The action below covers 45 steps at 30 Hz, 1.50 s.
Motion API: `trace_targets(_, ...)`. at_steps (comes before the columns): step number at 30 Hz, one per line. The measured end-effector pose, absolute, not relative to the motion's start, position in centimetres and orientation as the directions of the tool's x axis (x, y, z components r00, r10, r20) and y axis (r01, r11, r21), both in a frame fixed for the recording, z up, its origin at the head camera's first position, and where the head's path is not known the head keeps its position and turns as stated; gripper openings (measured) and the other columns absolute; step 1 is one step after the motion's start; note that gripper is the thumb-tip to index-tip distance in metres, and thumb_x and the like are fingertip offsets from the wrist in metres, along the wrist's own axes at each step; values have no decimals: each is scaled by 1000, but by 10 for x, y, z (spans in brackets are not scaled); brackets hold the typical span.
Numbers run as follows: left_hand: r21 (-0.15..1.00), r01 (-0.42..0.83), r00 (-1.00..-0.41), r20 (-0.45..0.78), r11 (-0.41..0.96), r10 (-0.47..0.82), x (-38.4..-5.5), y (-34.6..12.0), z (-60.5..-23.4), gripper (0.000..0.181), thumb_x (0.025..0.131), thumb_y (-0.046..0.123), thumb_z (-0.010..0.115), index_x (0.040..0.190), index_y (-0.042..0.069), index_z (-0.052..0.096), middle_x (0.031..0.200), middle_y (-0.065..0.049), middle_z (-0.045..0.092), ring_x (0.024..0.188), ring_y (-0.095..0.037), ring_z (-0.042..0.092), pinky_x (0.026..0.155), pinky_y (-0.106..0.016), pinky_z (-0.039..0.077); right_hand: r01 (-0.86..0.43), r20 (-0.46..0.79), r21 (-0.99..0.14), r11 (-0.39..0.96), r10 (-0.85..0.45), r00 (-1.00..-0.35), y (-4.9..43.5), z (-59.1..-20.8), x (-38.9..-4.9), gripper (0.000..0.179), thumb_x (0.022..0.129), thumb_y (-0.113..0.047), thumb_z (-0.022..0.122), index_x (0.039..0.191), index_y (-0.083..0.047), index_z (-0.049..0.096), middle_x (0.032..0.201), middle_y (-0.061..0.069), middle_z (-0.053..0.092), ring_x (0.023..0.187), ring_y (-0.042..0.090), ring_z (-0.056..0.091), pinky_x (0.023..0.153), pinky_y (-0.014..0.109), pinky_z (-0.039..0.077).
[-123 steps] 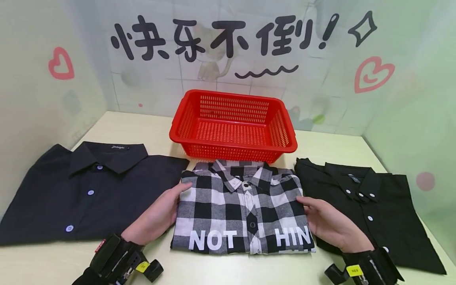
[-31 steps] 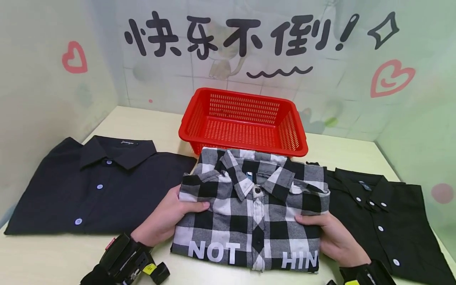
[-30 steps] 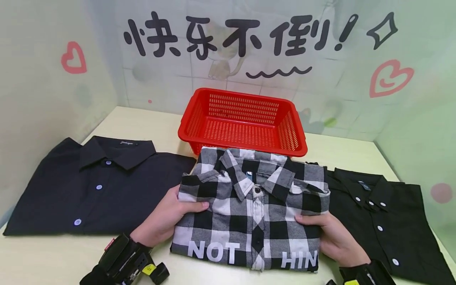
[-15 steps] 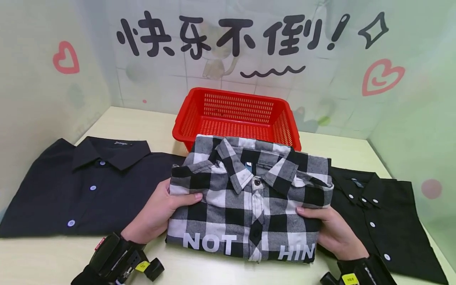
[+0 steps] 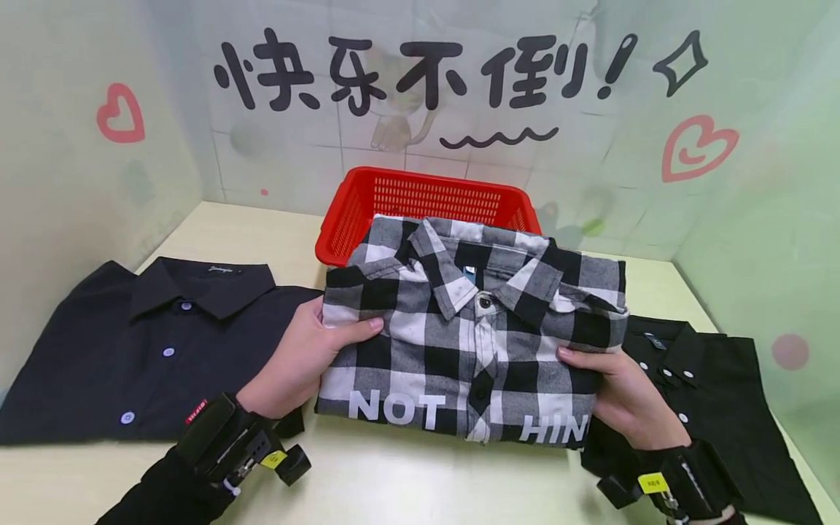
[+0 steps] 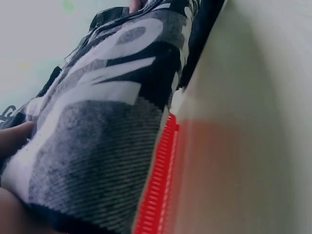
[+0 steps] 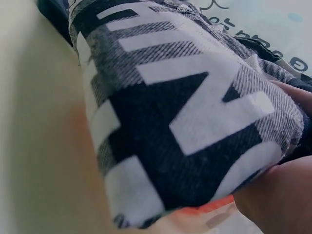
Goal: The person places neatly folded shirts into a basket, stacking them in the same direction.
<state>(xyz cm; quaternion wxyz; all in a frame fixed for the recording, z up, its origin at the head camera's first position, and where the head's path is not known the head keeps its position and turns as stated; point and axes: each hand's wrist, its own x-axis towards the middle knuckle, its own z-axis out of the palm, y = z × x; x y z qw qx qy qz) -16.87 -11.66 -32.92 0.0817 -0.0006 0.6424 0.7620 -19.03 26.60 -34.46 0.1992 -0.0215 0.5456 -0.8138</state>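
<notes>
A folded black, white and grey checked shirt [image 5: 453, 350] with white letters is held up above the table, collar away from me. My left hand [image 5: 305, 357] grips its left side, thumb on top and fingers hidden beneath. On the right side my right hand [image 5: 633, 397] holds it the same way. The shirt's far part covers the front of a red plastic basket [image 5: 344, 226]. In the left wrist view the shirt's folded edge [image 6: 97, 156] is raised off the table, and the right wrist view shows its other end [image 7: 185, 122] pinched by the right hand.
A folded dark navy shirt [image 5: 216, 364] lies on the table to the left. A folded black shirt [image 5: 722, 408] lies to the right, partly behind the right hand. Printed walls [image 5: 295, 168] enclose the pale table [image 5: 420, 481] at the back and both sides.
The checked shirt lay flat on the table at first. Both hands have since lifted it and carried it forward, so it now overlaps the basket's front. The other two shirts stay put.
</notes>
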Motion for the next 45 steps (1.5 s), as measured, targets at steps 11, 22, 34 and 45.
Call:
trace_targets(11, 996, -15, -999, -13, -88, 33, -197, -115, -307, 56, 85, 17, 79, 131, 6, 50, 119, -14, 62, 96, -28, 68, 83, -35, 55, 238, -159, -946, -221, -325, -932, 260, -313, -226, 41, 95, 2, 61, 129, -13, 43, 125, 5, 48, 105, 23, 58, 90, 38, 49)
trace_targets(22, 1000, 10, -1000, 10, 6, -20, -240, -114, -290, 57, 86, 18, 79, 133, 5, 49, 121, -12, 61, 98, -24, 65, 83, -33, 53, 240, -201, -964, -116, -278, -939, 250, -286, -260, 48, 94, -6, 67, 134, -15, 42, 131, 6, 45, 110, 25, 55, 92, 39, 48)
trace_targets(34, 996, -27, -997, -21, 84, -77, -273, -120, -274, 60, 87, 20, 78, 136, 6, 45, 125, -12, 55, 102, -25, 62, 85, -35, 52, 227, -206, -971, -75, -218, -954, 233, -265, -294, 46, 90, -6, 72, 128, -10, 46, 125, 7, 51, 106, 22, 57, 88, 36, 50)
trace_targets(45, 981, -100, -993, -89, 167, -77, -304, -124, -264, 53, 90, 15, 73, 135, 4, 45, 126, -11, 51, 106, -25, 56, 89, -35, 48, 326, -314, -945, -36, -193, -930, 217, -256, -321, 37, 90, 1, 69, 121, -5, 49, 115, 7, 59, 98, 21, 64, 85, 37, 53)
